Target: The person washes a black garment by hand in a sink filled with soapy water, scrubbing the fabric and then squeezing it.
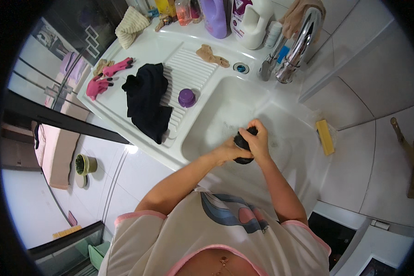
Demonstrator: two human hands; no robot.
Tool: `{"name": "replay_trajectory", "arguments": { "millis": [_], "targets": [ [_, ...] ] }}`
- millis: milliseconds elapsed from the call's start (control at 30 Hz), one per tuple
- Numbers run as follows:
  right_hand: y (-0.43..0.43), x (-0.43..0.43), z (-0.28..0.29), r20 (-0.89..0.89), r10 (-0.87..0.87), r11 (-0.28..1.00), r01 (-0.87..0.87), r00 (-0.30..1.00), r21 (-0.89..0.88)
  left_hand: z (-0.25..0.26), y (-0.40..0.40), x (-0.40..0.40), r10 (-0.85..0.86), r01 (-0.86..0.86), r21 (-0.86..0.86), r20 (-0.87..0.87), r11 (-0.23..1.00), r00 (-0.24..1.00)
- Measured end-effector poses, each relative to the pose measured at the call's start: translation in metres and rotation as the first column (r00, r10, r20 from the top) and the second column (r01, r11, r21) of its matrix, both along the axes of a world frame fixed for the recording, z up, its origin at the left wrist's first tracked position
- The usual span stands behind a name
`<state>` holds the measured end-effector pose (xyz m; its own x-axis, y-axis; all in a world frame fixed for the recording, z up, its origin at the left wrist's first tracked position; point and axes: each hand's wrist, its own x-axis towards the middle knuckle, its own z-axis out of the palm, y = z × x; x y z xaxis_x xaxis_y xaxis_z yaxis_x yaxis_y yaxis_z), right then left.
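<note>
Both my hands meet over the white laundry sink basin (224, 100), gripping one bunched black cloth (243, 142). My left hand (227, 151) wraps round its lower part, and my right hand (258, 138) squeezes the upper part. Cloudy, sudsy water appears to lie beneath them. To the left, a larger black garment (148, 100) is spread across the ribbed washboard (189, 69). Beside it on the ribs stands a purple cap (186, 98). A tan piece of fabric (212, 56) rests at the washboard's upper end.
A chrome faucet (298, 48) rises behind the basin, with tan fabric (291, 17) draped over it. A white jug (250, 24) and a purple bottle (214, 19) line the back ledge. Pink gloves (98, 86) lie at far left. A yellow bar (325, 137) sits on the right rim.
</note>
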<state>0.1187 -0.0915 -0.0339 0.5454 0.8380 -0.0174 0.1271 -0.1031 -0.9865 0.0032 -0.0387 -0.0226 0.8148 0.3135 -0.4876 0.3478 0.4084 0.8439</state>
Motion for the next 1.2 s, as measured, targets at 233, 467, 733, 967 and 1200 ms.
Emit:
{"name": "replay_trajectory", "arguments": {
  "millis": [233, 467, 733, 967, 1200],
  "targets": [
    [-0.010, 0.001, 0.043, -0.656, 0.375, 0.921, -0.346, 0.655, 0.181, 0.011, -0.007, -0.013, 0.093, -0.078, -0.495, 0.006, 0.865, 0.996],
    [-0.011, 0.004, 0.027, -0.458, 0.220, 0.971, -0.238, 0.861, 0.021, 0.040, -0.016, -0.009, 0.005, -0.007, -0.225, -0.010, 0.974, 1.000],
    [0.003, -0.014, 0.019, 0.036, 0.046, 0.998, -0.045, 0.998, -0.052, 0.006, -0.018, -0.007, 0.047, 0.016, 0.404, -0.146, 0.914, 0.988],
    [0.014, -0.029, -0.006, 0.199, -0.074, 0.990, 0.096, 0.977, -0.101, -0.019, -0.012, -0.011, 0.067, 0.099, 0.665, -0.219, 0.741, 0.973],
    [0.017, -0.031, -0.026, 0.018, -0.166, 0.967, 0.166, 0.986, -0.193, -0.038, -0.004, -0.008, 0.133, 0.030, 0.587, -0.232, 0.809, 0.963]
  ]
}}
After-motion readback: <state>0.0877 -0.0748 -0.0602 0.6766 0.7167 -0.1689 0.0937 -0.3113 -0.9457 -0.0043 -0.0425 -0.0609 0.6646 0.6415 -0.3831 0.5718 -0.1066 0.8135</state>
